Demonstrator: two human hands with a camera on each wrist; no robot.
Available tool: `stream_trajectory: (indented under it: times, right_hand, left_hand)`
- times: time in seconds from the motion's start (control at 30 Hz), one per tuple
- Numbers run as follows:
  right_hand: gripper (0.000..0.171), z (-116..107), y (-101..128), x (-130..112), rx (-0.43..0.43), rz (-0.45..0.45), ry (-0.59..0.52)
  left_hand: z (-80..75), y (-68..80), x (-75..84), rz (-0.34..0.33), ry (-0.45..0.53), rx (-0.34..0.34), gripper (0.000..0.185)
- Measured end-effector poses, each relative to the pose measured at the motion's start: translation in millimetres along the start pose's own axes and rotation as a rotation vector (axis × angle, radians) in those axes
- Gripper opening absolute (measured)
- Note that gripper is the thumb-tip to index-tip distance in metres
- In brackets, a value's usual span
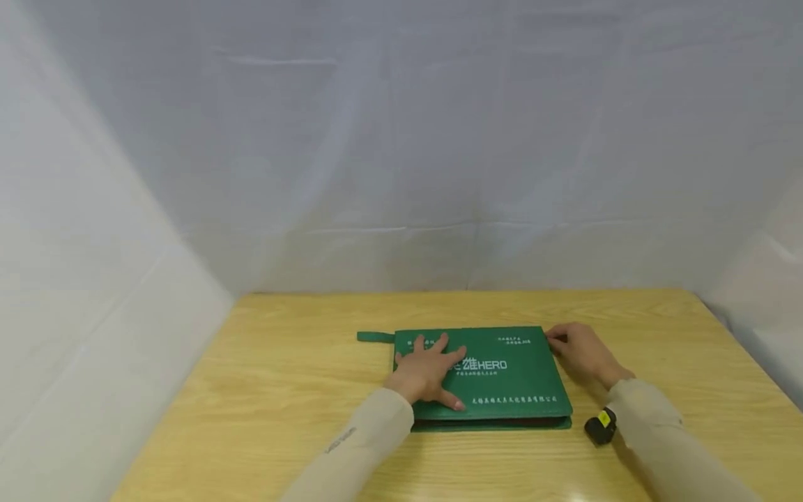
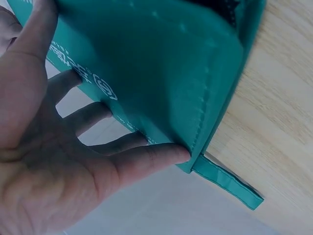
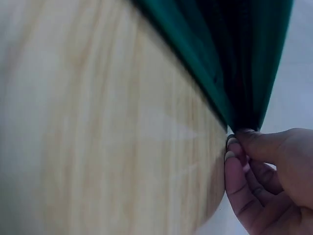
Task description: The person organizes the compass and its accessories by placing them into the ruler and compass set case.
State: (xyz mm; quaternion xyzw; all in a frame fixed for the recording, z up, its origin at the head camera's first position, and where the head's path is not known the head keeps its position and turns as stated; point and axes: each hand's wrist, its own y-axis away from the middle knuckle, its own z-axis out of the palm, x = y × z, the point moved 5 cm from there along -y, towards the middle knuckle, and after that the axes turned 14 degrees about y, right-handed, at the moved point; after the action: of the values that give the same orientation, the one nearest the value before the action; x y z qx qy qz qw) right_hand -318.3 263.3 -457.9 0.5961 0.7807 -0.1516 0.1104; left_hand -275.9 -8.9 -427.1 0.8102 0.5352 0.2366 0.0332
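Note:
A flat green case [image 1: 511, 380] with white lettering lies on the wooden table [image 1: 282, 397], a green strap tab [image 1: 375, 337] sticking out at its far left corner. My left hand [image 1: 428, 371] presses flat on the case's left half, fingers spread; in the left wrist view the straight fingers [image 2: 142, 159] lie along the green fabric [image 2: 166, 63] near the tab [image 2: 230, 183]. My right hand [image 1: 567, 343] is at the case's far right corner. In the right wrist view its fingertips [image 3: 234, 147] pinch the corner of the case [image 3: 234, 58]. What exactly they pinch there is hidden.
White cloth [image 1: 401, 174] hangs behind the table and along both sides. A small black device with a yellow mark [image 1: 601, 427] sits at my right wrist. Bare wood [image 1: 659, 335] surrounds the case.

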Motion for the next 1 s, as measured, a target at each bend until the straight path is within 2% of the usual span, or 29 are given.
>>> stream_trajectory:
  times: [0.2, 0.53, 0.77, 0.9, 1.0]
  right_hand:
    - [0.019, -7, 8, 10, 0.044, -0.027, 0.055]
    - [0.015, -15, 12, 8, 0.009, -0.082, 0.093]
    - [0.017, -18, 21, 15, -0.061, -0.055, 0.044]
    - [0.017, -18, 17, 17, -0.129, -0.044, -0.014]
    - [0.015, -16, 11, 14, -0.159, -0.068, -0.028]
  left_hand:
    - [-0.3, -0.9, 5.8, -0.003, -0.001, -0.003, 0.097]
    - [-2.7, -1.1, 7.0, -0.003, -0.016, -0.012, 0.096]
    - [-1.4, 0.3, 7.2, 0.01, -0.022, -0.029, 0.097]
    - [-3.0, -0.8, 5.5, 0.011, -0.039, -0.032, 0.097]
    - [-3.8, -1.6, 4.8, 0.011, -0.049, -0.034, 0.097]
